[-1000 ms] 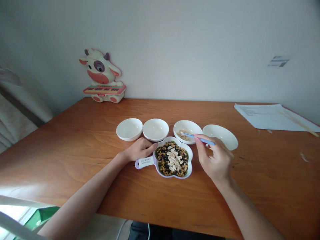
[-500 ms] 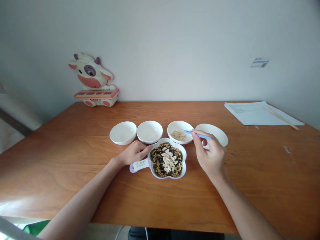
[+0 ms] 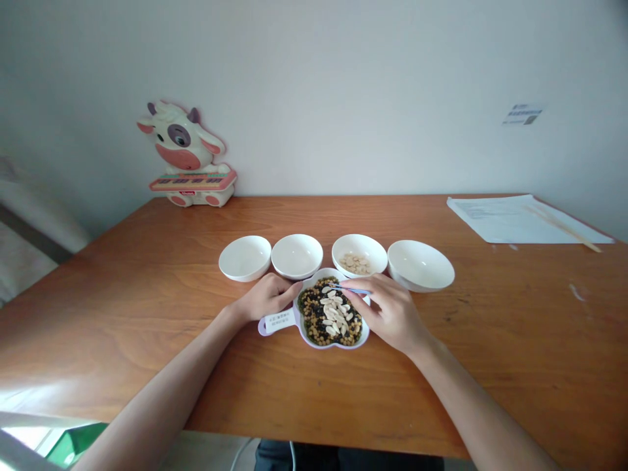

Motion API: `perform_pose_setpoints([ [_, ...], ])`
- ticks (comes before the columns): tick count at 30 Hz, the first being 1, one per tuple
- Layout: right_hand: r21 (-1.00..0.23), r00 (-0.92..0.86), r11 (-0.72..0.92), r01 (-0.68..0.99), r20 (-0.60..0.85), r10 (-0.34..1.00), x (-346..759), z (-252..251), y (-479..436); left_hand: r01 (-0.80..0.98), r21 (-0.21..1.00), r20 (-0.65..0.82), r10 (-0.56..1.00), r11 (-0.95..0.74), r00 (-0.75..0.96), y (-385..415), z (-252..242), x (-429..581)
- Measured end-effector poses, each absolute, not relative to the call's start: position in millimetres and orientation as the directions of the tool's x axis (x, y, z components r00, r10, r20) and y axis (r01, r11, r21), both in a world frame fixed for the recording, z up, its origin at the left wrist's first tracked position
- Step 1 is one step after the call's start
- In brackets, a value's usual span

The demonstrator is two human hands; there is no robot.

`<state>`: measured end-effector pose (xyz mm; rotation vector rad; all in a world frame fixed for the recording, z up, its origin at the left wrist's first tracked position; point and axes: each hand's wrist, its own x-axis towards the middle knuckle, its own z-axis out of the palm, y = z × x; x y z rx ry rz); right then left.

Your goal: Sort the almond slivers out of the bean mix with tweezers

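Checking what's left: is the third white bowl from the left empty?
Not empty: that white bowl holds a small pile of pale nut slices.

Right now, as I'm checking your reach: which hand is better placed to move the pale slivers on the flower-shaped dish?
Probably your right hand: it holds the blue tweezers, with their tips over the pale slivers on the flower-shaped dish. Your left hand holds no tool and lies beside the dish.
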<state>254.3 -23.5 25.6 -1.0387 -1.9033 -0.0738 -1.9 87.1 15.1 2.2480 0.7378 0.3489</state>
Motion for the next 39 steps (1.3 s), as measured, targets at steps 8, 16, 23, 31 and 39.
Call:
perform_pose_setpoints([
  [8,-0.355,-0.215,0.609,0.710,0.714,0.666,254.8,25.6,-22.6,0.415,0.721,0.007,0.605,-0.555,0.796,87.5,14.4,-3.0],
  [16,-0.318,-0.264,0.622,0.716,0.701,0.663,255.7,25.6,-22.2,0.418,0.714,0.013,0.608,-0.562,0.794,87.4,15.0,-2.7],
  [23,-0.305,-0.292,0.641,0.705,0.699,0.653,257.0,25.6,-22.3,0.398,0.730,0.016,0.596,-0.556,0.803,86.7,16.4,-2.1],
  [31,-0.318,-0.304,0.647,0.693,0.685,0.662,255.4,27.5,-23.7,0.406,0.727,0.015,0.603,-0.554,0.797,86.5,16.4,-2.8],
  [39,-0.346,-0.300,0.653,0.673,0.680,0.669,255.0,24.7,-22.6,0.406,0.725,0.016,0.603,-0.556,0.797,86.6,15.9,-3.0],
])
